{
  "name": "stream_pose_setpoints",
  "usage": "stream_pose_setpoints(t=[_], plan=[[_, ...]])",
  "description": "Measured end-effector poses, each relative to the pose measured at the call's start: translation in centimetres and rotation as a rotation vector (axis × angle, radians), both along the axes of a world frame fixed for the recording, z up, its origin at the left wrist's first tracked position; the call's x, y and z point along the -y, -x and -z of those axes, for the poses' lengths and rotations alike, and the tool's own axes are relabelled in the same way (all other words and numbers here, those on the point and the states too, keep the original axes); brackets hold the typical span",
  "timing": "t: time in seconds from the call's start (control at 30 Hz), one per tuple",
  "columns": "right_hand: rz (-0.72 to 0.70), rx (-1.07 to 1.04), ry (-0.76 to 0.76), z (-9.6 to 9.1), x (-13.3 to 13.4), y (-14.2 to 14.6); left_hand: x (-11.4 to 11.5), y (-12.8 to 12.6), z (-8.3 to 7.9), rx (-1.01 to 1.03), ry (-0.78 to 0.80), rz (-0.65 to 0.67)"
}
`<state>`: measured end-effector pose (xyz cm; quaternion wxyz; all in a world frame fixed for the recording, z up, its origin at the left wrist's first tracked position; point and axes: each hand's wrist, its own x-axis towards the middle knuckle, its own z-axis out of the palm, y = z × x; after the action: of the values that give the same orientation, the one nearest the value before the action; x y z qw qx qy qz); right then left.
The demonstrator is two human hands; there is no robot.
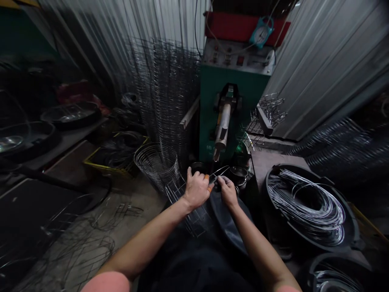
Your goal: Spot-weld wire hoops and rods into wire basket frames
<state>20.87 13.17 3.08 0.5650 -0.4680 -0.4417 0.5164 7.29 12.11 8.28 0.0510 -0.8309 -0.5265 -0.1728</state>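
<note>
My left hand (197, 190), with orange bands on two fingers, is closed on a wire frame (174, 192) whose crossed wires run below and left of the hand. Beside it my right hand (227, 191) pinches thin wire (222, 170) between thumb and fingertips. Both hands are just below the metal electrode arm (223, 125) of a green machine (208, 97). The exact joint between the wires is partly hidden by my fingers. A round wire basket (156, 162) stands close to my left hand.
Tall stacks of wire baskets (170, 89) stand behind on the left. To the right, a black tub (270, 194) holds wire hoops (322, 211). A yellow crate (94, 164) and loose wire pieces (82, 247) lie at left. A blue clock (261, 33) hangs on the machine.
</note>
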Motion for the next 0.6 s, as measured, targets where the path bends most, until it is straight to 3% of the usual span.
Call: stream_pose_setpoints(t=[0.6], plan=[[0.119,-0.147,0.059,-0.1,-4.7,0.1,-5.9,-1.4,-0.7,-0.095,0.112,0.038]])
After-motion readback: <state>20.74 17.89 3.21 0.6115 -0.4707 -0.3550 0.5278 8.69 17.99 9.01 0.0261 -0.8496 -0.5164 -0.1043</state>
